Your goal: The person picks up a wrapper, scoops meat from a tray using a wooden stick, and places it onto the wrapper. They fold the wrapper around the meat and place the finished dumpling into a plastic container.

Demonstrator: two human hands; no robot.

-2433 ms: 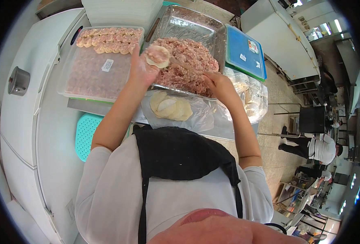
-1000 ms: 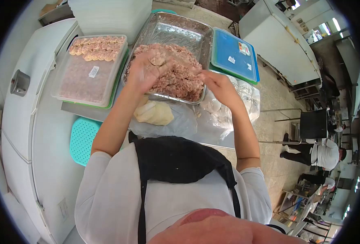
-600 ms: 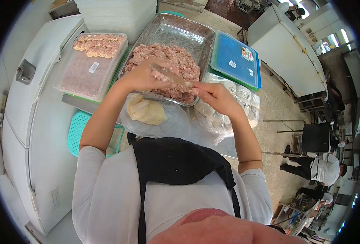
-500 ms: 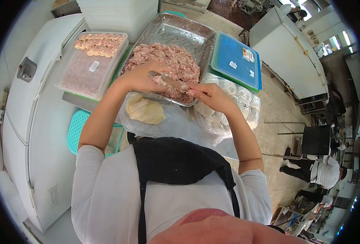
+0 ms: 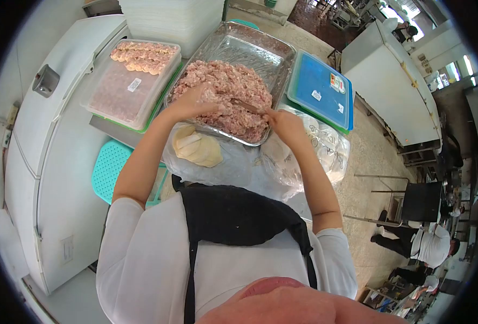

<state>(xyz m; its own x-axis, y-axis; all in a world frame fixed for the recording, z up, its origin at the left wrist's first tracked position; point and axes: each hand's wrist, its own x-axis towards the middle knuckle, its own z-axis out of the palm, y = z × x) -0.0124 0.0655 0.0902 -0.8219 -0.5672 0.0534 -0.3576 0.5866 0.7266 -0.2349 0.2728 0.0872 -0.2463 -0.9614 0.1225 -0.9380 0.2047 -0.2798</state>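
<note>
A metal tray (image 5: 286, 63) holds a large heap of pinkish ground meat (image 5: 231, 78). My right hand (image 5: 288, 125) is closed round the end of a narrow spatula (image 5: 245, 105), whose blade lies against the meat. Over the left side of the heap is my left hand (image 5: 195, 103), its fingers curled and smeared with meat; what they hold is hard to make out. Just below the tray, a stack of pale yellow dough wrappers (image 5: 198, 148) rests on a clear plastic bag (image 5: 233, 167).
To the left, a lidded plastic container (image 5: 121, 97) has rows of filled dumplings (image 5: 144, 56) on top. Blue lids (image 5: 315, 81) and a bag of wrapped packs (image 5: 325, 143) are right. A teal stool (image 5: 109, 170) stands below. Co-workers (image 5: 430, 243) are far right.
The spatula has moved away from my left hand and down to the meat. My right hand has shifted right, and my hands are farther apart.
</note>
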